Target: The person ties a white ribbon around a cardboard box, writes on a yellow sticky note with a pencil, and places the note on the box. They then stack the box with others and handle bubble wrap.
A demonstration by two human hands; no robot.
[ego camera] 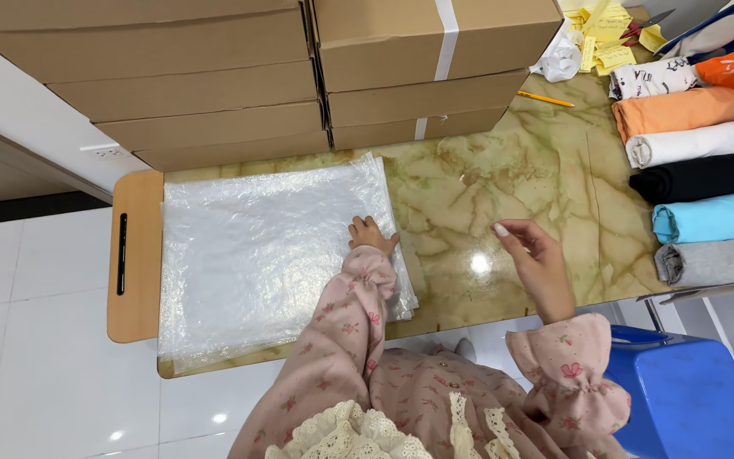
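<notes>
Clearly the left hand (pixel 369 233) is making the only grip in view, and it is a light one: its fingers are curling down onto the right edge of the stack of thin clear plastic bags (pixel 265 255), pressing on the top sheet rather than closing around anything. That stack is lying flat on the left part of the glossy green-and-cream marbled worktop (pixel 511 178), with its left margin overlapping a tan wooden board with a dark slot (pixel 133 255). The bags are looking very light, limp and slippery, likely to cling to each other and slide, so an edge or corner near the fingertips is seeming the best place to pinch a single one free. The left forearm, in a pink flowered sleeve with a ruffled cuff, is reaching forward from the body. The right hand (pixel 535 255) is hovering open and empty above the bare worktop, fingers loosely spread, well apart from the bags. Farther out, flat brown cardboard boxes (pixel 299 68) are standing stacked at the back, and rolled garments in several colours (pixel 698 170) are lining the right side.
</notes>
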